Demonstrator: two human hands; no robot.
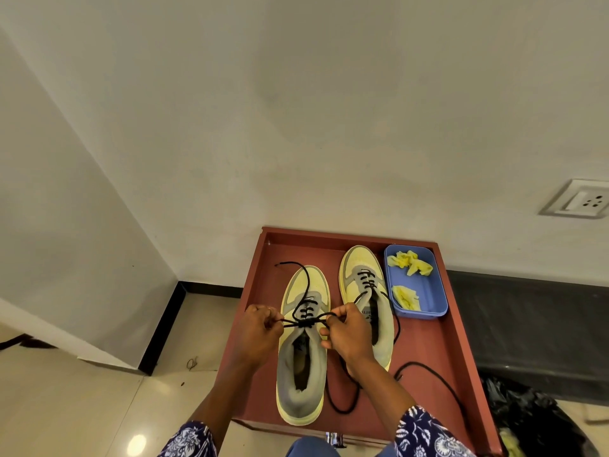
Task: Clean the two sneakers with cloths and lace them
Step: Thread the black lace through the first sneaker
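— So, how far along is the lacing?

— On the nearer sneaker (301, 357), lying toe-away on the red worktop (425, 344), the black lace (304, 316) is already running through the eyelets. Both hands are working at the knot just above the tongue: the left hand (260, 331) is gripping one strand in curled fingers, and the right hand (349, 331) is pinching a loop of the same lace. One free end is trailing off past the toe.

— And the other sneaker?

— The second sneaker (365, 291) is sitting just beside it, to the right. Its lace (367, 280) is threaded through the front eyelets but looking untied, with long loose ends curling over the worktop near the right wrist. So, judging by this, one bow is being tightened and the second bow is still waiting.

— What about the cleaning?

— Probably finished. Neither hand is holding a cloth.

— Where are the cloths, then?

— In the blue tray (435, 291), standing right beside the second sneaker. Two crumpled yellow cloths are lying in it: one cloth (410, 262) at the far end, the other cloth (406, 296) at the near end.
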